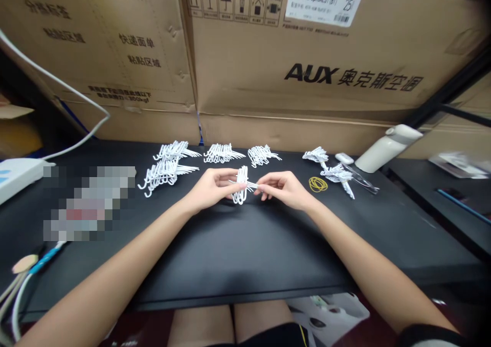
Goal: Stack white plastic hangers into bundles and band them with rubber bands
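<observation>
Both my hands meet over the middle of the black table (245,255). My left hand (213,187) is closed around a small bundle of white plastic hooks (241,184), held upright between fingers and thumb. My right hand (283,187) pinches the thin ends of the same bundle from the right. Behind them, along the table's far side, lie several more bundles of white hooks (169,165) (221,153) (263,155) (315,155) (339,175). A few yellow rubber bands (318,184) lie just right of my right hand.
Large cardboard boxes (307,60) stand against the back of the table. A white bottle-like object (387,147) lies at the right rear. A white device (17,175) with a cable sits at the left, next to a blurred patch. My knees show under the front edge.
</observation>
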